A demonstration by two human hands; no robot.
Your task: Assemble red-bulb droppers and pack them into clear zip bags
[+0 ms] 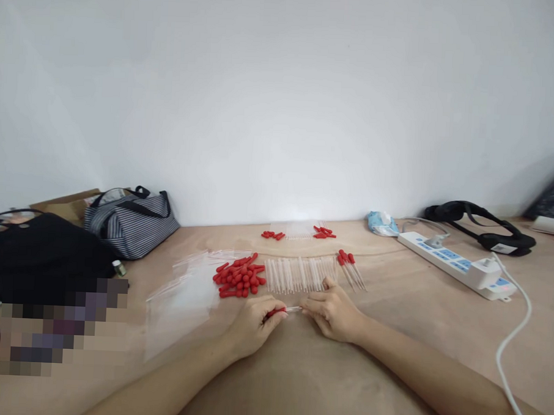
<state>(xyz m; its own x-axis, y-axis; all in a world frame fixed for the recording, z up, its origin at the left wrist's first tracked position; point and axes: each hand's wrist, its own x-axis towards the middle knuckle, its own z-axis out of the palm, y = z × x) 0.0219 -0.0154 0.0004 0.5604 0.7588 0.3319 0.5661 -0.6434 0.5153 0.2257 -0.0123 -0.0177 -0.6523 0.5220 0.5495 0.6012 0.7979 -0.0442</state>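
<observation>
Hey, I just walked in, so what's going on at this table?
The left hand pinches a red bulb, with a clear tube pointing from it to the right hand's fingertips. Beyond them lie a pile of red bulbs and a row of clear tubes. A few red-topped tubes lie just right of that row.

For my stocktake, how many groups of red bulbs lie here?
4: a large pile left of the clear tubes, a left cluster and a right cluster near the wall, and the capped group right of the tubes.
</observation>
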